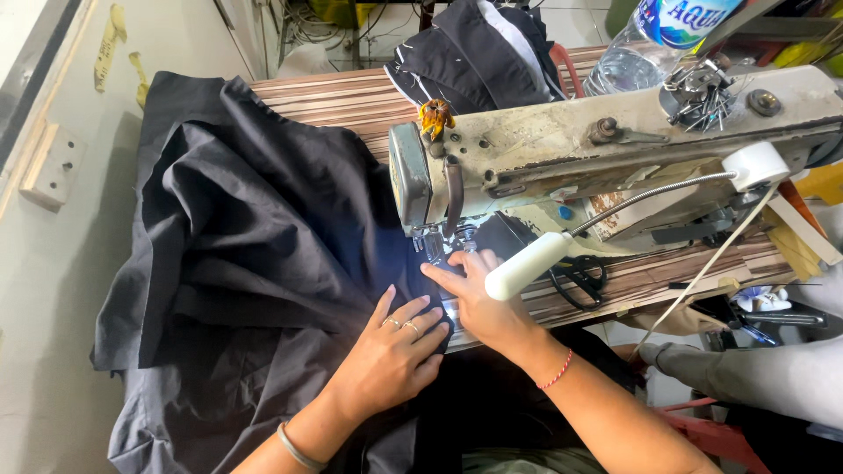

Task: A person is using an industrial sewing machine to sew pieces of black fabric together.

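Both hands flat on dark fabric at the needle of an industrial sewing machine.

The left hand [392, 349] lies palm down on the dark fabric [255, 237], fingers spread and unclenched, grasping nothing; it pins the cloth near the front edge of the tabletop [334, 101], likely to keep the layers from shifting. The right hand [479, 294] rests just beside it, fingers extended and pressed on the cloth, tips touching the area right at the presser foot [432, 239], which suggests steering the seam line. Most of the fabric is bunched over the left side of the tabletop and spills off its left and front edges, keeping the bulk away from the sewing machine [571, 149]. A gooseneck lamp [527, 266] hangs over the right hand, lighting the stitch area. Scissors [580, 276] lie near the front edge, under the machine arm, within reach. A water bottle [650, 44] stands at the back edge.
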